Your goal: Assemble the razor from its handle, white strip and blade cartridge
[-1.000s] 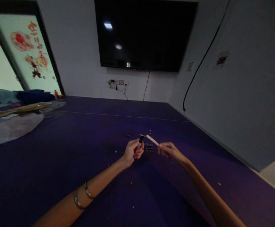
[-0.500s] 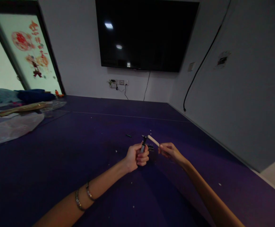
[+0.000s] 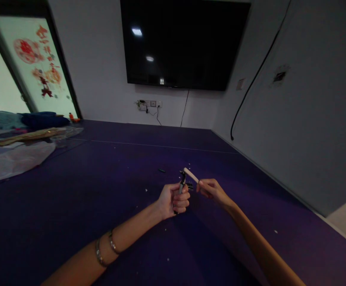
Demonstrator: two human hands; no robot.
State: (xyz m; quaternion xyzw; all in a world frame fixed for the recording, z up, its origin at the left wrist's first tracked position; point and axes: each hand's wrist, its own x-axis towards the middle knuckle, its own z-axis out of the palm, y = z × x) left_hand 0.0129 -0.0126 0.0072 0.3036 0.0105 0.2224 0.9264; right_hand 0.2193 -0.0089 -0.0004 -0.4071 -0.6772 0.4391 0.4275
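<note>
My left hand [image 3: 174,200] is closed around the handle of a slim tool with a grey-and-black grip [image 3: 181,187]. Its small dark head points up, and the exact kind is hard to make out. In the fingers of my right hand [image 3: 211,188] is a pale, wooden-looking stick [image 3: 191,174] with a rounded end. That end is at the tool's head; whether they touch, I cannot tell. Just behind my left fingers lies a small dark object [image 3: 190,186], partly hidden. A short dark rod [image 3: 161,171] rests on the purple surface farther left.
Small pale flakes [image 3: 146,190] are scattered over the purple surface [image 3: 101,206]. Plastic sheeting [image 3: 21,161], a brown flat piece [image 3: 27,137] and dark blue cloth [image 3: 43,120] lie at the left. A cable [image 3: 254,75] hangs along the right wall, and a television [image 3: 185,43] is mounted ahead.
My left hand has shifted slightly right with the tool, whose lower end now shows beneath the fist. My right hand and the stick have moved slightly left.
</note>
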